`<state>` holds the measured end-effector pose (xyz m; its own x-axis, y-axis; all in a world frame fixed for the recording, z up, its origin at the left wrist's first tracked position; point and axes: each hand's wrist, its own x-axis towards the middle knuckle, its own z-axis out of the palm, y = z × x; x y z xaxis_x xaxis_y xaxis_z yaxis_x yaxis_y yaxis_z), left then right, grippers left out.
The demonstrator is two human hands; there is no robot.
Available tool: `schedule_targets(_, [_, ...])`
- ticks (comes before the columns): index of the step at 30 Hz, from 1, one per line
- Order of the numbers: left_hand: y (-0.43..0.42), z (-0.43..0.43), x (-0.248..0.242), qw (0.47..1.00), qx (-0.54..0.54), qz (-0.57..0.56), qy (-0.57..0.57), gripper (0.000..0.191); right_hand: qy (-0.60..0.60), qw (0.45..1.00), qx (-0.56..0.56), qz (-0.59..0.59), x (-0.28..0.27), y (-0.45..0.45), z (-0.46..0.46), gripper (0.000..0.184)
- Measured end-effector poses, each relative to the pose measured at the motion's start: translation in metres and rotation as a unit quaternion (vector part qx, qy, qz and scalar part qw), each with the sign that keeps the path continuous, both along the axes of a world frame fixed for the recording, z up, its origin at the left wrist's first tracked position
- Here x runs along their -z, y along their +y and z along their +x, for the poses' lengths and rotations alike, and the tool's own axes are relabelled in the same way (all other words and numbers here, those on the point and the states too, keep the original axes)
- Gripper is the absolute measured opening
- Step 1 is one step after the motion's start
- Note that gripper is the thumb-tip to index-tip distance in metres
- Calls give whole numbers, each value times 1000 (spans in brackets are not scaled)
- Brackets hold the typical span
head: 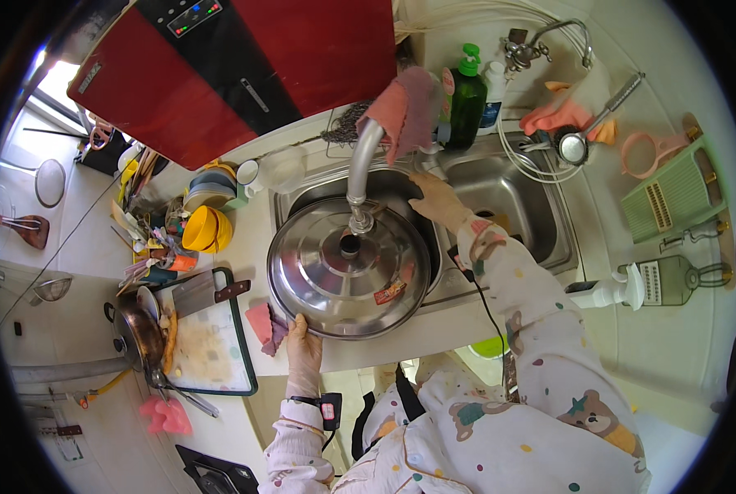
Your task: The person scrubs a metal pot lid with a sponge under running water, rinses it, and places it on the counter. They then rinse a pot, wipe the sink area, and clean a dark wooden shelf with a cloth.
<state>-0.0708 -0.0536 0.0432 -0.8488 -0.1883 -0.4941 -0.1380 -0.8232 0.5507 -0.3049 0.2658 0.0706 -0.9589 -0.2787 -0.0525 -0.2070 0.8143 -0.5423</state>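
My left hand (304,352) grips the near rim of a large round stainless-steel pot lid (318,290). The lid lies over the left sink basin (392,179), with its black knob up and a red sticker on its face. Directly above the lid hangs the end of the metal faucet spout (361,167); a pink and mauve cloth (405,111) drapes over its bend. My right hand (439,200) reaches over the divider between the basins, close to the faucet base (429,162). Its fingers look apart, with nothing seen in them.
A cleaver (198,293) lies on the cutting board (210,352) at left, beside a pan (138,333). Another cloth (266,327) rests on the counter. Behind the right basin (516,204) stands a green pump bottle (466,99). A red appliance (331,55) overhangs the back.
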Motion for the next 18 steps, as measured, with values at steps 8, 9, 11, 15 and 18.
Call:
schedule_targets(8, [39,-25,-17,998,56,-25,26,24,83,987,-131,-29,-41,-24,36,70])
schedule_targets(9, [42,-28,-18,997,61,-37,2,25,83,977,-168,-105,-43,-38,37,69])
schedule_targets(11, [45,-33,-19,996,76,-41,-6,25,60,970,-166,-164,-44,-63,41,62])
schedule_targets(15, [51,-39,-18,996,80,-37,-16,25,-139,929,-93,-330,-40,-93,49,45])
schedule_targets(18, [54,-41,-18,996,77,-36,-16,25,-262,855,-64,-443,-44,-103,58,35])
